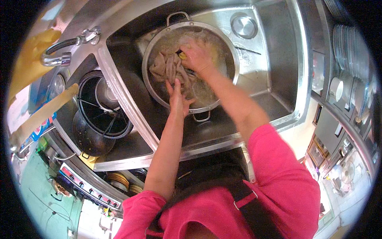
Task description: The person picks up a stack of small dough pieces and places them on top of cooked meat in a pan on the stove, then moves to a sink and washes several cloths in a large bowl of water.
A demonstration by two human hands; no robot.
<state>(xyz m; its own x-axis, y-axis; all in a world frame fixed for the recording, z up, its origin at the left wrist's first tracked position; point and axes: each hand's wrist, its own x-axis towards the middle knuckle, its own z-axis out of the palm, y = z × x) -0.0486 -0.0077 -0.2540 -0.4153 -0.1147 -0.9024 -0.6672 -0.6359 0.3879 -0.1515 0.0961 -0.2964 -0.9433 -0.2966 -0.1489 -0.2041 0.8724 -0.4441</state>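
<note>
A large round metal pan [149,86] with two loop handles stands in the right basin of a stainless steel sink, holding cloudy water. Crumpled in its left part lies a wet beige cloth [170,67]. My left hand [180,100] touches the lower side of this cloth, fingers spread; whether it grips any of it is hard to tell. Inside the pan, my right hand [197,56] is blurred and curled over something yellow [182,55], perhaps a sponge, beside the cloth.
Right of the pan lie a small round metal dish [244,26] and a thin dark utensil [248,50]. Dark pots [95,143] fill the left basin, below a chrome faucet [61,59]. A long wooden handle [47,112] crosses the left side. Stacked plates [347,50] stand at the far right.
</note>
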